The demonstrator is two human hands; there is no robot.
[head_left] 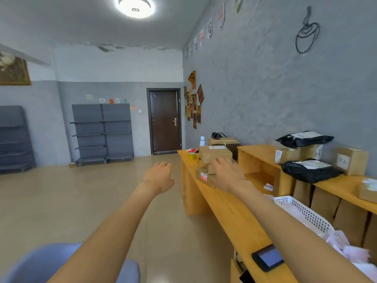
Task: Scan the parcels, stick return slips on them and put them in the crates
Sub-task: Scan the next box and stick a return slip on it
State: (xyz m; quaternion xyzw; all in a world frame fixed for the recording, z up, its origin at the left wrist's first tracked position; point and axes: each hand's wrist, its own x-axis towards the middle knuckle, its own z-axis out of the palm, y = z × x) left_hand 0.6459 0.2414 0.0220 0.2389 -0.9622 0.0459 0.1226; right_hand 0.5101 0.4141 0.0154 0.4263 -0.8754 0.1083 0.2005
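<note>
- Head view: I see both bare arms stretched forward, toward the far end of the long wooden table [240, 217] that runs along the grey wall on my right.
- My left hand [159, 176] hangs in the air beside the table, over the floor, holding nothing; its fingers are loosely curled.
- My right hand [228, 174] reaches over the stack of cardboard parcels [214, 157] at the far end of the table, fingers spread apart. I cannot tell whether they touch the cardboard.
- The lowest box in that stack carries a red and white label [203, 177] on the side facing me.
- Just behind the stack stand a yellow tape roll [192, 155], a white bottle [202, 141] and a box tied with string [224, 142].
- Further right, on a raised wooden shelf unit [257, 154], lie two black poly-bag parcels [310, 170] and more small cardboard boxes [352, 161].
- A white perforated crate [304, 213] sits near my right forearm, with pale paper in it.
- A dark phone [267, 257] lies flat on the near table edge.
</note>
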